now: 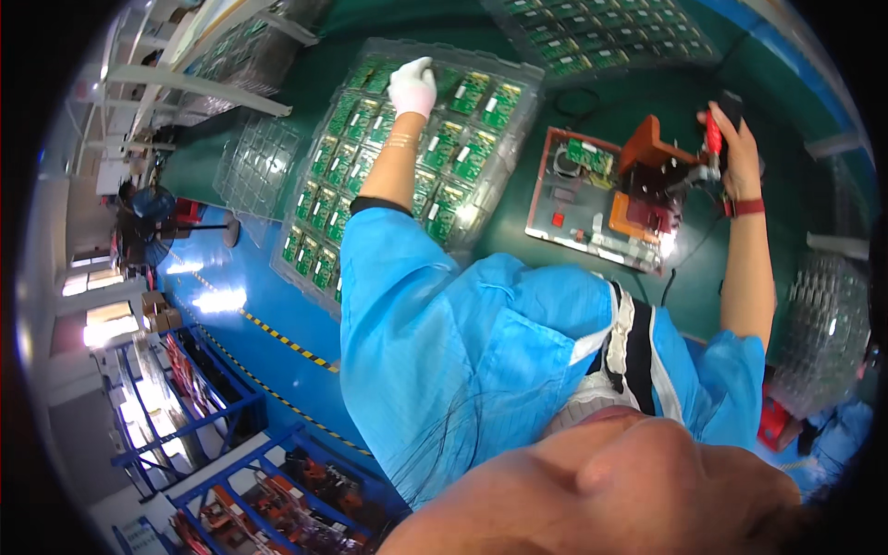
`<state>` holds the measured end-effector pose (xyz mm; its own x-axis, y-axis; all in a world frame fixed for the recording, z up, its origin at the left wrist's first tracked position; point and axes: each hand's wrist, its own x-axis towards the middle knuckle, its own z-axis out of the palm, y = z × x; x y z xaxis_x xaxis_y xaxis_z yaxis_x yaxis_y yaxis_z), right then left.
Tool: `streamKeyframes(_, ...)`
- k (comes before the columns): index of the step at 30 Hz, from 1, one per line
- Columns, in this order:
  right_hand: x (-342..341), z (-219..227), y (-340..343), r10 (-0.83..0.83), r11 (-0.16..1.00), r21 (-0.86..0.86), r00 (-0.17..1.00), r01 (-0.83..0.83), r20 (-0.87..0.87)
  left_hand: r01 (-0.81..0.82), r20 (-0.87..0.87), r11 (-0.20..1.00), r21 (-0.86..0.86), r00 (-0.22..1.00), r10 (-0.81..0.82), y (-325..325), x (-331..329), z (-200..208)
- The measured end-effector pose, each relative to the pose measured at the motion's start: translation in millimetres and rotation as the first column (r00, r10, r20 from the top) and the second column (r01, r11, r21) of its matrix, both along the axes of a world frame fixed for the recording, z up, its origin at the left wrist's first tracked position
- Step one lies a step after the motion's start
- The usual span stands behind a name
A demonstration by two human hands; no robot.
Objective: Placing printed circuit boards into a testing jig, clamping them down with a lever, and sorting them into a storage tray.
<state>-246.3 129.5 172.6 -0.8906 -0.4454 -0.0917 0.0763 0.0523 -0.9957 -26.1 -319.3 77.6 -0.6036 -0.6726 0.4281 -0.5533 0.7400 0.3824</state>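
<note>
My left hand [413,88], in a white glove, reaches over the far part of a clear plastic tray [532,79] filled with rows of green circuit boards [476,153]. Its fingers are curled down among the boards, and what they pinch is hidden. On the right, my bare right hand [740,153] is closed round the red handle [713,134] of a toggle clamp. A black part shows beside those fingers. The clamp belongs to a test fixture [555,236] with orange-brown blocks. A single green circuit board [590,157] lies at the fixture's far left.
Another tray of boards [610,37] sits at the far side of the green bench. A tray with bare pockets [259,166] lies at left. Stacked clear trays [823,324] stand at right. Cables [668,287] run near the fixture. Blue racks [194,425] stand on the floor behind.
</note>
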Motion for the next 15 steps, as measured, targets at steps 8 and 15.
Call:
streamKeyframes(8,-7,-9,1,0.078,0.995,-0.049,0.992,-0.083,-0.102,0.824,0.229,0.539,0.172,0.499,-0.836,198,-41,-34)
streamKeyframes(15,14,10,0,0.088,0.994,-0.061,0.996,-0.090,-0.034,0.782,0.362,0.545,-0.301,0.623,-0.693,224,-60,-87)
